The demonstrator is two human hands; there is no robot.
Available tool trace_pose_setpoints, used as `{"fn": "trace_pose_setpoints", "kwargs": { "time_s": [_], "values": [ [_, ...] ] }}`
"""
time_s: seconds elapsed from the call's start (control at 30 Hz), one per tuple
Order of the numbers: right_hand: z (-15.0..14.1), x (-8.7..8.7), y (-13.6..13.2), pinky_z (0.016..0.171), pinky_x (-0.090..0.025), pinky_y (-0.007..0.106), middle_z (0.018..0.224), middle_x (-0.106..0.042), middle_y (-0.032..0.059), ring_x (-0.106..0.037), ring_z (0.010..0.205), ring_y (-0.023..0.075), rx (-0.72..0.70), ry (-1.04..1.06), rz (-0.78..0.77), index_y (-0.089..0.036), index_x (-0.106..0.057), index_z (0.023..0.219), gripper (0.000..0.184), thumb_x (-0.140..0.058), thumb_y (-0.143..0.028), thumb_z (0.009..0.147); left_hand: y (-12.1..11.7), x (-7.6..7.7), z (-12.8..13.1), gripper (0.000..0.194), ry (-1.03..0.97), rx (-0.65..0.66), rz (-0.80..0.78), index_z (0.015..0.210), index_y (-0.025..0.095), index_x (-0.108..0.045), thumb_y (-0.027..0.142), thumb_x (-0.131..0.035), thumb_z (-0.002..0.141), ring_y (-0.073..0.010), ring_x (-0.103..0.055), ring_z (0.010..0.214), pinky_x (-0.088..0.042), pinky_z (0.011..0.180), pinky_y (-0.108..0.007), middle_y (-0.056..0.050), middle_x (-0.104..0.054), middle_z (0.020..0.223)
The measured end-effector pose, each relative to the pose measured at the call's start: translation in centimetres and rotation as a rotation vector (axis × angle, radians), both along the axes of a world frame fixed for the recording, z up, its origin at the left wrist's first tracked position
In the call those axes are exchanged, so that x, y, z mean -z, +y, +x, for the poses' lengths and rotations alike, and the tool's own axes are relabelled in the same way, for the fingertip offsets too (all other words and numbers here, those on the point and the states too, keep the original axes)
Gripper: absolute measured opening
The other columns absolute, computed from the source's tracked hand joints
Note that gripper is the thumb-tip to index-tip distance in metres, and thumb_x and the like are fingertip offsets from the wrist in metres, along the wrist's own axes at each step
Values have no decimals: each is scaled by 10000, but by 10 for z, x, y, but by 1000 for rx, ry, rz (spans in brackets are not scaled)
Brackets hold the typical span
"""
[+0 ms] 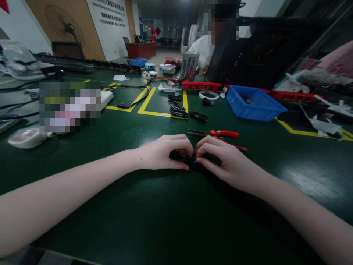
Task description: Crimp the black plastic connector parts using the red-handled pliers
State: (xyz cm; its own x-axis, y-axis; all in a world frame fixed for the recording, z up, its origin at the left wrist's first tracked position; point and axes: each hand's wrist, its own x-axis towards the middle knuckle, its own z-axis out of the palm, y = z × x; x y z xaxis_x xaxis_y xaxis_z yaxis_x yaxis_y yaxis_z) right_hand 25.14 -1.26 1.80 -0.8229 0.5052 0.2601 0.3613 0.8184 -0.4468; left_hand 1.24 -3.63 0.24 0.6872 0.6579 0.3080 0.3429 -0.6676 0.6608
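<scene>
Over the middle of the green table (149, 206), my left hand (171, 149) curls its fingers and thumb round a small black part (189, 160). From the other side my right hand (217, 156) pinches at the same part with thumb and fingertips. Fingers cover much of it, so its exact kind does not show. Just behind my right hand lie red-handled pliers (224, 133), jaws pointing left. A second red handle (239, 148) sticks out beyond my right knuckles. Farther back, several similar black parts (178, 108) lie in and beside a yellow-taped rectangle.
A blue bin (255, 105) with dark pieces stands at the back right, near a white ring-shaped coil (209, 95). Tape rolls (27, 137) lie at the left. Across the table is another person (202, 46), beside a grey metal box (189, 65) and a large black panel (261, 55).
</scene>
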Motion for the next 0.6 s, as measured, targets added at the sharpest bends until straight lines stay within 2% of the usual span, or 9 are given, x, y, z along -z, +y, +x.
{"fn": "trace_pose_setpoints", "kwargs": {
  "time_s": [0.3, 0.6],
  "values": [
    [-1, 1, -2, 847, -492, 357, 1026, -617, 53, -606, 950, 194, -11, 44, -45, -210, -649, 892, 67, -589, -208, 922, 0, -1, 0, 189, 10, -3, 10, 1013, 175, -676, 215, -754, 846, -210, -642, 1033, -549, 897, -349, -72, -620, 1128],
    [-3, -5, -2, 834, -515, 367, 1011, -639, 63, -622, 922, 200, 23, 39, -151, -215, -688, 843, 117, -596, -221, 915, 0, -1, 0, 189, 21, 1, 7, 1016, 180, -673, 238, -750, 853, -223, -635, 1053, -545, 924, -382, -78, -615, 1137]
  ]
}}
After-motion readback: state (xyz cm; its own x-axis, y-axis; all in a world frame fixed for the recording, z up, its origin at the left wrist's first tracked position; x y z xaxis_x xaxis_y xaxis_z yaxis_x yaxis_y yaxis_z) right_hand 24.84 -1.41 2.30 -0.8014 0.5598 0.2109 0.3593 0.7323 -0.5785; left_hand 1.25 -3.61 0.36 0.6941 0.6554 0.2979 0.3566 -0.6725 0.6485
